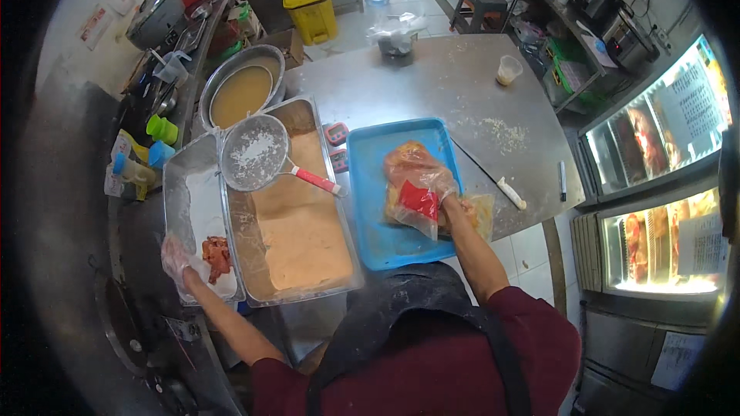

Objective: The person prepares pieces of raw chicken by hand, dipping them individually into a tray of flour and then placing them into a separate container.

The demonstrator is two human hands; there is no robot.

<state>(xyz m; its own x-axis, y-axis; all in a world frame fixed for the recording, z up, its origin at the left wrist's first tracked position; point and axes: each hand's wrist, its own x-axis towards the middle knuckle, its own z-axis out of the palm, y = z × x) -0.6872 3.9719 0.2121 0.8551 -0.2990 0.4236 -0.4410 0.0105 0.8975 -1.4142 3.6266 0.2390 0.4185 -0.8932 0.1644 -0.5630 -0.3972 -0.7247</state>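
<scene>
My left hand [177,259], in a clear plastic glove, is at the left rim of a metal tray [176,208] of white powder. Its blurry fingers look apart, with nothing visible in them. Close beside it, reddish raw meat pieces [216,256] lie on the powder. My right hand [458,206] grips a clear plastic bag [412,166] with a red patch, over a blue tray [367,243]. Pale yellowish pieces are in or under the bag; the plastic partly hides the fingers.
A powder-dusted sieve [254,152] rests across the metal trays, one holding orange-tan powder [301,239]. Behind stands a pot of cloudy liquid [241,96]. A long thin tool with a white handle [512,193], a marker [563,182] and a cup [509,70] are on the table.
</scene>
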